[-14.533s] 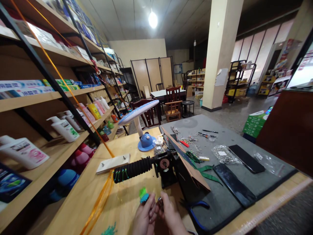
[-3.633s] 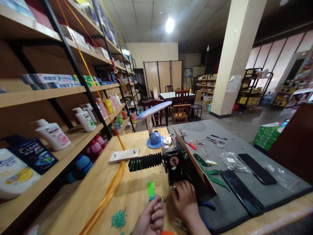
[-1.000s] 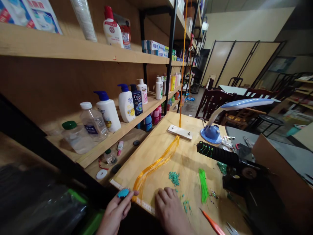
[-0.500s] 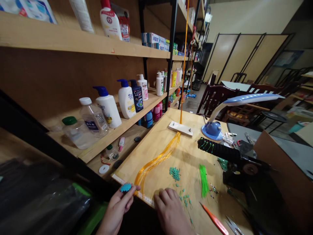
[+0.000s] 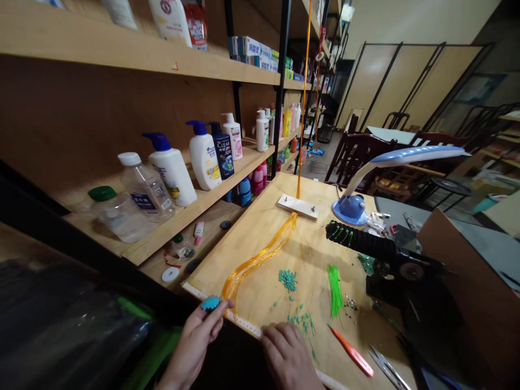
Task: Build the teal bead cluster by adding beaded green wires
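My left hand (image 5: 197, 335) is closed at the table's front left corner, its thumb and fingers pinched together. At its fingers shows a turquoise-blue piece (image 5: 210, 303) with a scalloped edge. Right beside the fingertips lies the end of a bundle of orange threads (image 5: 260, 257). My right hand (image 5: 289, 352) is at the table's front edge with its fingers curled; the fingertips are hidden, so what they hold cannot be seen. Beyond it are a pile of small turquoise beads (image 5: 287, 280) and several beads on short green threads (image 5: 303, 320).
Green strands (image 5: 335, 291), orange-handled tweezers (image 5: 351, 352) and a metal pair (image 5: 388, 368) lie to the right. A white clamp bar (image 5: 298, 206) crosses the threads near a blue lamp (image 5: 350, 210). A black-wrapped arm (image 5: 361, 241) juts in. Shelves with bottles (image 5: 205, 157) border the left.
The view has tilted slightly, shifting the scene up in the picture. My right hand has drawn back a little toward the table's edge. My left hand keeps its pinch on the turquoise-blue piece.
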The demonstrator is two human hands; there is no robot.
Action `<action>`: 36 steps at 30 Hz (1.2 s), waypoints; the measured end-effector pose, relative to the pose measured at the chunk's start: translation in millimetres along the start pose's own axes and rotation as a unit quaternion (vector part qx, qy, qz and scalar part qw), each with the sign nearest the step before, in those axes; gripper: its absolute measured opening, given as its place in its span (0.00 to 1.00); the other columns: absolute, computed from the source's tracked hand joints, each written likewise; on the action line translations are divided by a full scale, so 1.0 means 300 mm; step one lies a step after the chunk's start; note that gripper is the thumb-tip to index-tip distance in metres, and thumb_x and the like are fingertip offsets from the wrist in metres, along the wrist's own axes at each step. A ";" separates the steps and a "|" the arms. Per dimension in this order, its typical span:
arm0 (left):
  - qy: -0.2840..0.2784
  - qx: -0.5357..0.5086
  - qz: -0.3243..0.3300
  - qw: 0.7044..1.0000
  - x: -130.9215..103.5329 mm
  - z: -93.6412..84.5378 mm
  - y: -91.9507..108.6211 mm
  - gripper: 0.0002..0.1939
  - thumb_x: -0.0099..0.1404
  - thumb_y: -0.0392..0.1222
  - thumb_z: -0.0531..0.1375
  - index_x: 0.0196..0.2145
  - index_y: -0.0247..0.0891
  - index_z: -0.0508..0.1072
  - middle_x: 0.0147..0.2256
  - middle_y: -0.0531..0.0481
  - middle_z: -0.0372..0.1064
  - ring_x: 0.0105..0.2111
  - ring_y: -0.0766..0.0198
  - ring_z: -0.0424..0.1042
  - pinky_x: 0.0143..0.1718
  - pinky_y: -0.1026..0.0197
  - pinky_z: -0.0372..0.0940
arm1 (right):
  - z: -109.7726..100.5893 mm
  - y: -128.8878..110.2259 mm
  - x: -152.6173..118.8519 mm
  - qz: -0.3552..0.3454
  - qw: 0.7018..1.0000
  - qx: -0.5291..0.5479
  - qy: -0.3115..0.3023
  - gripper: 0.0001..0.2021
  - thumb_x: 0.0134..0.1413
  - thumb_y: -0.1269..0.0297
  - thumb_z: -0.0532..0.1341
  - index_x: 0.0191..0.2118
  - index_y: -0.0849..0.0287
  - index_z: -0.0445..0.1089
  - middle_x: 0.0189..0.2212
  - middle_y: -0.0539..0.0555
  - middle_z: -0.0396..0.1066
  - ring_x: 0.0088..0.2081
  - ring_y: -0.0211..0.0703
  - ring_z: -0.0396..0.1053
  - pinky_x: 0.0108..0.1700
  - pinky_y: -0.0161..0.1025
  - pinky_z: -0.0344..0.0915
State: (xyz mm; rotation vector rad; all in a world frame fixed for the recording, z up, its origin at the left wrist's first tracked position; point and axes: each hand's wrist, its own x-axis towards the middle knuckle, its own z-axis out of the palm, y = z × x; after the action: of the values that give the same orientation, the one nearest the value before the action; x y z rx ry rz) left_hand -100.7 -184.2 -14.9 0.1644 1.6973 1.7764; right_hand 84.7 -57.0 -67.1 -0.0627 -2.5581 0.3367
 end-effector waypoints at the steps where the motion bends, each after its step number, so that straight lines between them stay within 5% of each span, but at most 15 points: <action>1: 0.000 0.000 0.000 1.000 0.000 0.000 -0.002 0.25 0.47 0.61 0.71 0.31 0.33 0.80 0.19 0.60 0.54 0.20 0.71 0.48 0.20 0.67 0.42 | -0.002 -0.001 -0.004 -0.002 1.000 0.001 0.002 0.15 0.64 0.74 0.55 0.55 0.61 0.68 0.48 0.59 0.77 0.43 0.51 0.71 0.48 0.48 0.65; 9: -0.006 -0.003 -0.006 1.000 0.000 -0.005 -0.024 0.23 0.50 0.58 0.71 0.32 0.34 0.80 0.19 0.59 0.57 0.21 0.71 0.50 0.21 0.66 0.45 | 0.021 -0.021 -0.010 0.026 0.997 -0.007 0.072 0.12 0.67 0.74 0.53 0.48 0.57 0.72 0.45 0.54 0.80 0.40 0.49 0.73 0.41 0.45 0.68; 21: -0.056 0.020 -0.005 0.998 -0.035 0.001 -0.027 0.23 0.53 0.60 0.68 0.31 0.34 0.78 0.18 0.61 0.52 0.20 0.71 0.49 0.21 0.66 0.45 | 0.022 -0.032 -0.004 0.076 0.995 0.007 0.070 0.07 0.66 0.72 0.58 0.43 0.55 0.72 0.42 0.53 0.80 0.40 0.46 0.74 0.41 0.42 0.65; 29: -0.068 0.022 -0.002 0.997 -0.041 0.006 -0.035 0.24 0.54 0.62 0.68 0.32 0.34 0.77 0.18 0.61 0.52 0.20 0.70 0.48 0.21 0.66 0.45 | 0.017 -0.052 0.015 0.064 0.993 0.006 0.103 0.10 0.69 0.73 0.51 0.41 0.58 0.70 0.41 0.54 0.80 0.39 0.46 0.73 0.39 0.41 0.61; 33: -0.079 0.018 -0.037 0.996 -0.052 0.029 -0.053 0.27 0.49 0.64 0.69 0.30 0.34 0.78 0.18 0.61 0.51 0.20 0.71 0.48 0.21 0.66 0.43 | -0.021 -0.040 0.028 0.135 0.980 0.106 0.097 0.06 0.65 0.72 0.55 0.39 0.55 0.67 0.37 0.53 0.78 0.39 0.45 0.72 0.41 0.40 0.63; 36: -0.110 -0.004 -0.064 0.992 -0.055 0.084 -0.062 0.29 0.46 0.65 0.70 0.30 0.33 0.78 0.18 0.61 0.51 0.20 0.72 0.47 0.20 0.67 0.40 | -0.069 -0.015 0.045 0.233 0.944 0.196 0.130 0.06 0.66 0.68 0.54 0.36 0.55 0.66 0.35 0.54 0.74 0.39 0.46 0.71 0.42 0.40 0.65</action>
State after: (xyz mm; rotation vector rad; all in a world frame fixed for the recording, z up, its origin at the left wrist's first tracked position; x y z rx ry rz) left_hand -68.0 -172.9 -22.7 0.2325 1.5103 1.6073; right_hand 84.5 -55.1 -42.1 -0.5300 -2.1458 0.9449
